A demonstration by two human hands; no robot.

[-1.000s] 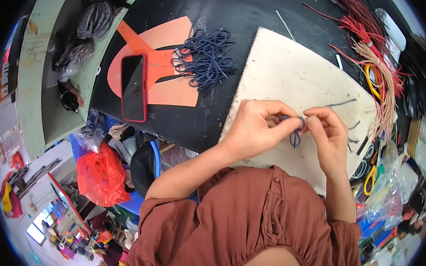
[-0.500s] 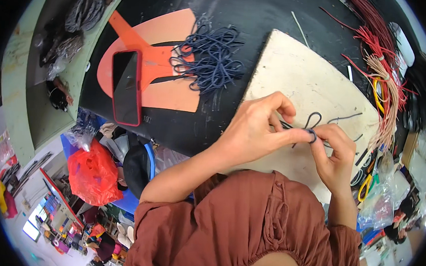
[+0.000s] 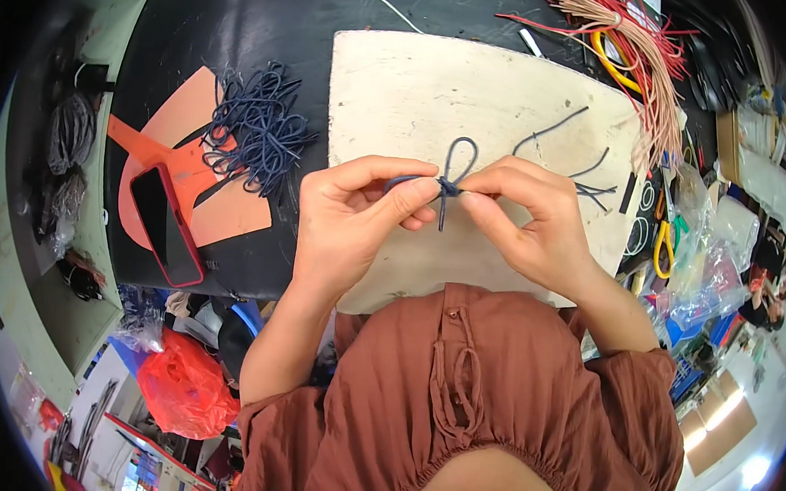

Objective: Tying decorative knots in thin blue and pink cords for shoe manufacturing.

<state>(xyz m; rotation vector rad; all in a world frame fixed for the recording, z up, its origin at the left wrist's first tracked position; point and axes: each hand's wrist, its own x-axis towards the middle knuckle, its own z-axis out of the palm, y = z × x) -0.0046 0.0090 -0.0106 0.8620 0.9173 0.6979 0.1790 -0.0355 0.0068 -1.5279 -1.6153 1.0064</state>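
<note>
A dark navy cord [image 3: 463,148] is held up between my hands, with a knot at its middle, one loop standing above and a short end hanging below. My left hand [image 3: 356,205] pinches it between thumb and forefinger on the left of the knot. On the knot's right side, my right hand [image 3: 532,213] pinches it with thumb and forefinger. Both hands are over a cream board [image 3: 394,84]. Several loose dark cord pieces [image 3: 558,125] lie on the board to the right of my hands.
A pile of navy cords [image 3: 258,129] lies at the left, partly on an orange fan-shaped piece [image 3: 242,218]. A red-cased phone [image 3: 165,223] rests there too. Red and beige cord bundles [image 3: 638,67] and yellow-handled scissors [image 3: 664,249] are on the right. A red plastic bag [image 3: 185,386] sits below the table's left edge.
The view has swung, so the table things appear further left. The knot looks tighter, with its loop upright, and my right fingers have straightened into a pinch beside it.
</note>
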